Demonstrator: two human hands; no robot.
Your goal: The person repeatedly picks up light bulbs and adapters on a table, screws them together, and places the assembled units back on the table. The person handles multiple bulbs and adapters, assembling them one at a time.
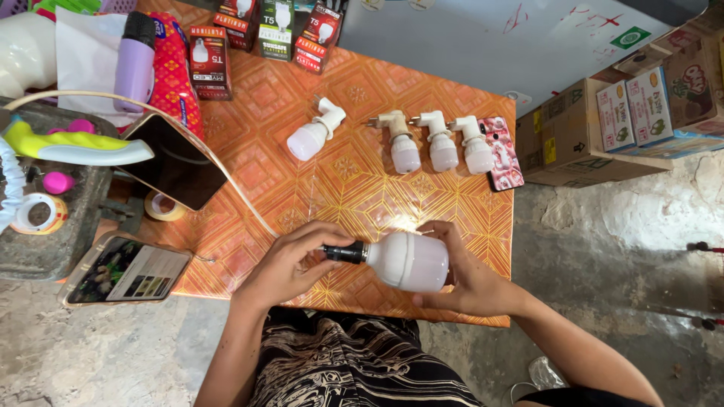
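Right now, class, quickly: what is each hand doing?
Left hand: closed on the black socket at the bulb's base.
Right hand: closed around the large white bulb.

Bare orange patterned tabletop point(354, 181) lies open mid-frame — white plug-in bulb lamps point(430, 143) block above, black tablet point(177, 162) crowds the left.

Four small bulbs on plug sockets point(406, 142) lie beside a patterned phone point(504, 153).

Orange patterned table point(354, 181) on cracked grey concrete floor point(626, 249)
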